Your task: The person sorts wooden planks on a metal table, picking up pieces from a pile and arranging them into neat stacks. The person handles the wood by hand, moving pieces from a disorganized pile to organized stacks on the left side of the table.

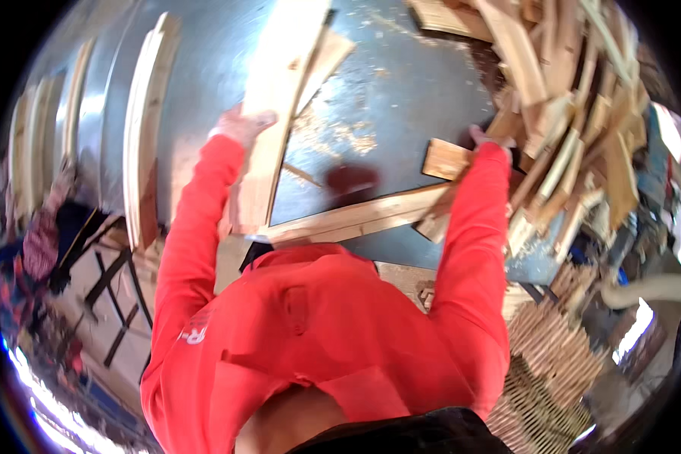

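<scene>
My left hand [242, 125] grips the left edge of a long, wide pale board [271, 132], its thumb lying over the top face. This board runs away from me across the grey metal table. My right hand [494, 141] is at the near edge of a heap of offcuts [560, 113]. Its fingers are blurred and partly hidden by the sleeve, so their grip cannot be made out. Beside it lie a short wood block [446, 160] and, under my forearm, another piece of wood [433, 225]. A narrow strip of wood [356, 216] lies along the table's near edge.
Sawdust lies on the metal table [401, 91]. Stacked planks [145, 136] stand to the left, with more boards [41, 144] beyond. At the far left another person's arm [44, 234] touches those boards. Stacked thin slats [556, 356] are below at right.
</scene>
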`<state>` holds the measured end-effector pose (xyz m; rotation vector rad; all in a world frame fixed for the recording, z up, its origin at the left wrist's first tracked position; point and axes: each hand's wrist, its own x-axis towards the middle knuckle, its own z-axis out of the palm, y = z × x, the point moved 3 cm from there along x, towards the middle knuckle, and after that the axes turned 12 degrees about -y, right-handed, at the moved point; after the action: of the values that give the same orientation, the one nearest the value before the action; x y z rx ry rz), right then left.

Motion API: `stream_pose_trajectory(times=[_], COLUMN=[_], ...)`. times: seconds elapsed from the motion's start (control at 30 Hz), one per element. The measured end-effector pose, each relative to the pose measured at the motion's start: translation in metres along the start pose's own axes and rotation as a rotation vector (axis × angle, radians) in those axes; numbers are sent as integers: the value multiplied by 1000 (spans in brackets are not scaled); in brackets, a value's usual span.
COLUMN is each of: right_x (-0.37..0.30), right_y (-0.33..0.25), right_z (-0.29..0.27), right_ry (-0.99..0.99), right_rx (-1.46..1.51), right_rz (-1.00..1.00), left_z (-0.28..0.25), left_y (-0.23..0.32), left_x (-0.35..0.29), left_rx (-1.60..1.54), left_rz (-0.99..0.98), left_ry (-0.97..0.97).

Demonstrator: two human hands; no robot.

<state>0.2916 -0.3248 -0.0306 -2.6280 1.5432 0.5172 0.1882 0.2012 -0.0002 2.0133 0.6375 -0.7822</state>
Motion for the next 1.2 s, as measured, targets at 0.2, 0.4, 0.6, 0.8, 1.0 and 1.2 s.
stream_pose_trajectory(times=[0.2,0.4,0.6,0.8,1.0,1.2], right_x=[69,-88,-216,-318,-383,-440], right_y=[-19,-86,-184,-216,-227,-212], right_z=[68,44,-71,-117,-151,-125], right_ry=[-209,-788,-1343,-1148,-654,332], right_rx=[7,131,975,185,-524,-1019], right_rz=[-438,-1195,-1609,-1751,-1840,-2260], left_z=[38,84,48,123,64,-66], left_y=[-6,-41,-13,-30,-50,-70], left_x=[-10,-33,-80,-80,-107,-104], left_rx=[439,814,265,299,-72,-86], left_rz=[304,342,588,74,145,188], left_ry=[624,478,530,-225,-220,-27])
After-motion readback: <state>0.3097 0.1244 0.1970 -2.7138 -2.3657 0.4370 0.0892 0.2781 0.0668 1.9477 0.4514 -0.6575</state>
